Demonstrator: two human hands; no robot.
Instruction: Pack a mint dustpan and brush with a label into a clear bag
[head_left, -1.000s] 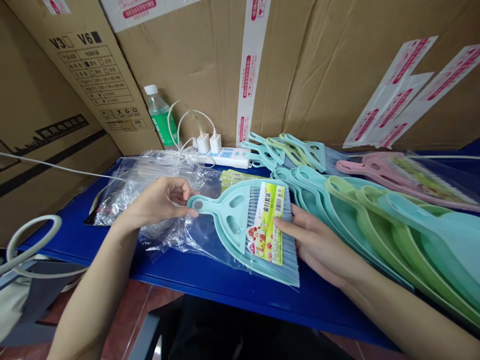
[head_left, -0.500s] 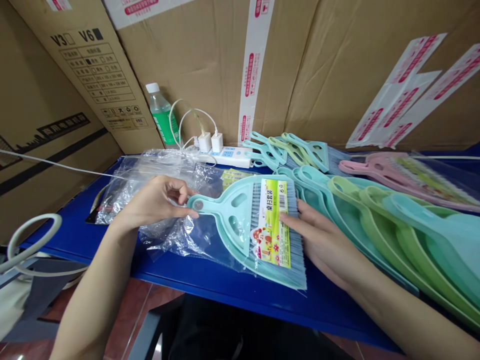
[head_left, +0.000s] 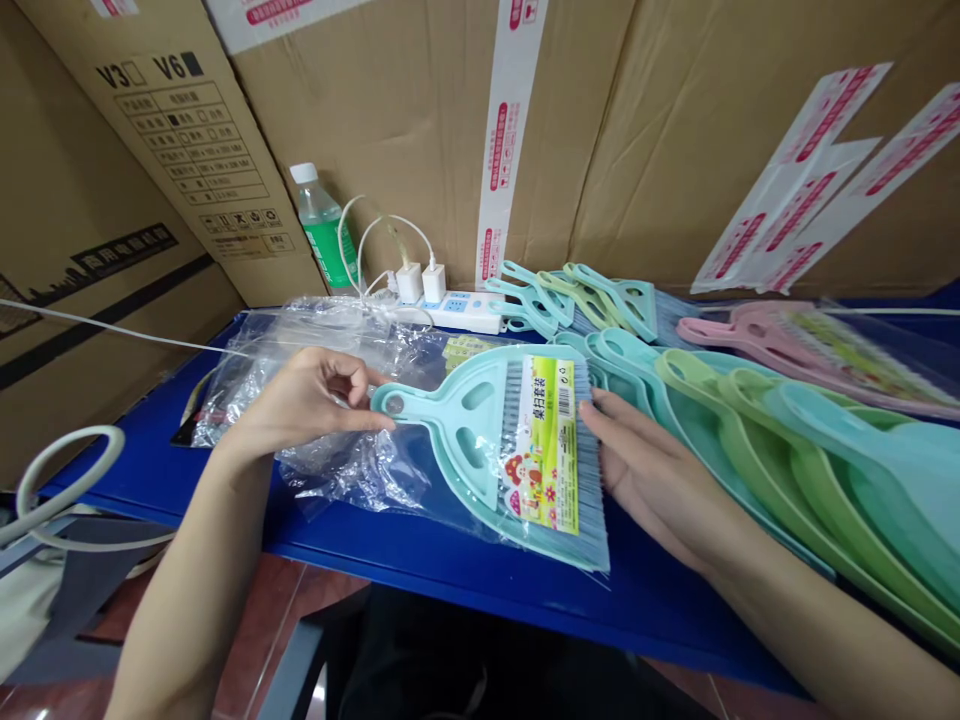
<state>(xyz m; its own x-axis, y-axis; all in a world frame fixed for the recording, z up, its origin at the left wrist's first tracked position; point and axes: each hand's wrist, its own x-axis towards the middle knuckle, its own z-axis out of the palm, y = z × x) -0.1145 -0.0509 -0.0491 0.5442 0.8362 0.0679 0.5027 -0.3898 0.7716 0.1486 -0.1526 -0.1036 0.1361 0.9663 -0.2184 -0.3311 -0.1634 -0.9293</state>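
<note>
A light-blue dustpan and brush set [head_left: 471, 440] with grey-blue bristles lies tilted over the table in front of me. Its yellow-green printed label [head_left: 553, 440] spans the bristles. My left hand [head_left: 319, 400] pinches the handle's end, by the hole, between thumb and fingers. At the bristle edge, my right hand [head_left: 652, 465] has its fingers stretched out, close to or lightly touching the bristles; some fingertips are hidden. Clear plastic bags [head_left: 352, 465] lie crumpled beneath and left of the set.
Nested blue and green dustpans [head_left: 757, 440] fill the right side. Several small brushes [head_left: 600, 300] lie behind, beside a bagged pink set [head_left: 780, 340]. A power strip [head_left: 469, 312] and a bottle [head_left: 324, 235] stand against cardboard boxes [head_left: 405, 130]. A white cable [head_left: 71, 490] loops at left.
My right hand's finger has slid off the label to the bristle edge. The set has shifted very slightly left, still pinched in my left hand.
</note>
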